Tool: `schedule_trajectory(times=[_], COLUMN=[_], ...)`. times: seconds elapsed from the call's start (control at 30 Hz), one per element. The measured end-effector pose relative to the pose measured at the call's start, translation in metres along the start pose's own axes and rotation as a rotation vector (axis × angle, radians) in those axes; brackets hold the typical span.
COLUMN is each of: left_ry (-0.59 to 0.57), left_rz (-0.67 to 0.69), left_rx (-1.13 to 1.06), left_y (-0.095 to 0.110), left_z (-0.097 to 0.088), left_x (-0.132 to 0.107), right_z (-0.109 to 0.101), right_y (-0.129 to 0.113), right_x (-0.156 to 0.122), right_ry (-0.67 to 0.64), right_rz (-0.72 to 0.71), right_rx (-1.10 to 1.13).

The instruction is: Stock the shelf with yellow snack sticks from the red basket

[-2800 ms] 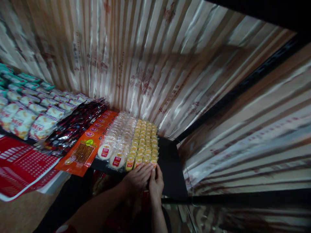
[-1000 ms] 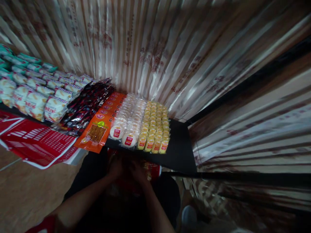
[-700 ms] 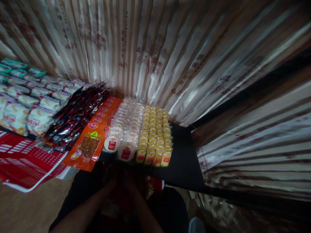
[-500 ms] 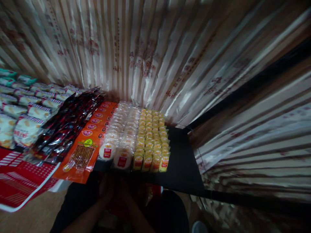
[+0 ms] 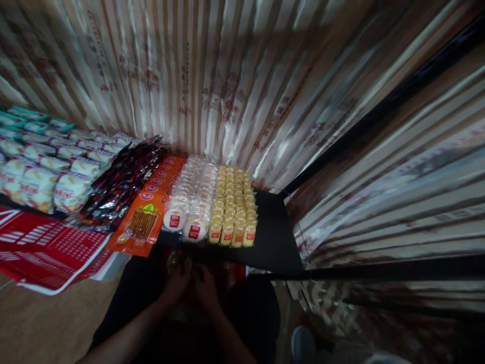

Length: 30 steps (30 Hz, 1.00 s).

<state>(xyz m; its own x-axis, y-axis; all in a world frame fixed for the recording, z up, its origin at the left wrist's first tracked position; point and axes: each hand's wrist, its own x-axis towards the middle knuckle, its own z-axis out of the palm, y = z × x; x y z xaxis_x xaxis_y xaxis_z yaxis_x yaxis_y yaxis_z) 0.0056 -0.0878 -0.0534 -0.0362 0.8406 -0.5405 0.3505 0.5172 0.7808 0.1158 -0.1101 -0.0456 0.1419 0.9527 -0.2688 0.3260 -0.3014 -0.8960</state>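
Note:
In the dim space below the shelf's front edge, my left hand (image 5: 177, 281) and my right hand (image 5: 204, 284) are close together, over something red between my legs. Both look closed, with bent fingers, but shadow hides whatever they hold. A shiny yellowish packet (image 5: 173, 259) shows faintly beside my left fingers. Just above, on the black shelf (image 5: 275, 227), stand rows of small yellow wrapped snacks (image 5: 232, 207) and round white wrapped crackers (image 5: 195, 230). To their left lies an orange snack packet (image 5: 142, 222) overhanging the edge.
Dark red-black packets (image 5: 121, 182) and rows of white snack bags (image 5: 71, 189) fill the shelf's left. A red basket (image 5: 56, 253) hangs at lower left. Behind is a striped curtain (image 5: 227, 76); a black pole (image 5: 379, 111) slants at the right. A shoe (image 5: 302, 344) shows below.
The view has shifted, so the shelf edge and basket sit higher in it. My hands and forearms show more plainly, still together below the shelf. The shelf goods look unchanged.

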Motion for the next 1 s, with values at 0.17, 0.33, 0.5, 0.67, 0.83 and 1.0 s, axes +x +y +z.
schedule_trajectory(times=[0.17, 0.33, 0.5, 0.67, 0.83, 1.0], left_ry=[-0.112, -0.219, -0.253, -0.346, -0.29, -0.109], left_rz=[-0.033, -0.016, 0.197, 0.406, 0.56, 0.639], left_rx=[-0.205, -0.394, -0.388, -0.4, -0.256, 0.051], left_y=[0.006, 0.029, 0.061, 0.102, 0.144, 0.191], left_z=[-0.008, -0.022, -0.026, -0.013, 0.017, 0.055], left_x=[-0.031, -0.056, -0.062, -0.061, -0.051, -0.025], right_z=[-0.016, -0.025, -0.037, -0.066, -0.105, -0.153], right_y=[-0.015, -0.034, -0.056, -0.076, -0.084, -0.085], right_x=[-0.021, -0.032, -0.033, -0.024, -0.003, 0.029], right_ry=[-0.042, -0.024, 0.098, 0.186, 0.25, 0.348], right_rz=[-0.088, -0.118, -0.126, -0.167, -0.177, -0.208], right_rx=[0.059, 0.185, 0.331, 0.429, 0.486, 0.476])
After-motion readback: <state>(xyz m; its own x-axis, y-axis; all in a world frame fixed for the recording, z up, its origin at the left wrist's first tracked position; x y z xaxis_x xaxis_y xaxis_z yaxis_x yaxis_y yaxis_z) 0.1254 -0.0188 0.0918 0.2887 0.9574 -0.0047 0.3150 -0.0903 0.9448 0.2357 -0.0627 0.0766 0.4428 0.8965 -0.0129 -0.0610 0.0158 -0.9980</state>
